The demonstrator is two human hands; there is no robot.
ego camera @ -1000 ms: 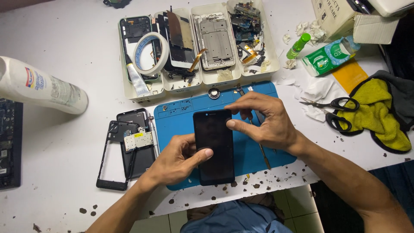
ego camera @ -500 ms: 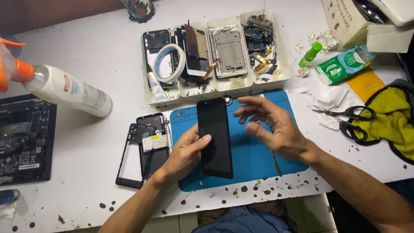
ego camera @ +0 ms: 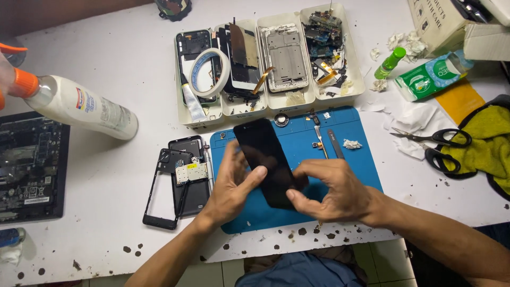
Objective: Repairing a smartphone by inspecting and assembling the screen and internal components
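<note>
A black phone screen panel (ego camera: 263, 154) is held tilted above the blue work mat (ego camera: 350, 159). My left hand (ego camera: 231, 186) grips its left edge, thumb across the glass. My right hand (ego camera: 329, 191) pinches its lower right end with curled fingers. To the left of the mat lie a black phone frame (ego camera: 159, 196) and a phone body with a small circuit board (ego camera: 190, 172) on it. On the mat rest tweezers (ego camera: 319, 139), a thin metal tool (ego camera: 336, 143) and a bit of tissue (ego camera: 351, 144).
White trays (ego camera: 268, 103) at the back hold phone parts, a tape roll (ego camera: 210, 72) and a glue tube. A spray bottle (ego camera: 79, 106) lies at left beside a dark circuit board (ego camera: 29, 165). Scissors (ego camera: 433, 139), a yellow cloth (ego camera: 486, 143), wipes pack and tissues sit right.
The screen panel has been lifted off the mat and tilted. My right hand moved from above it down to its lower end. The camera view shifted right.
</note>
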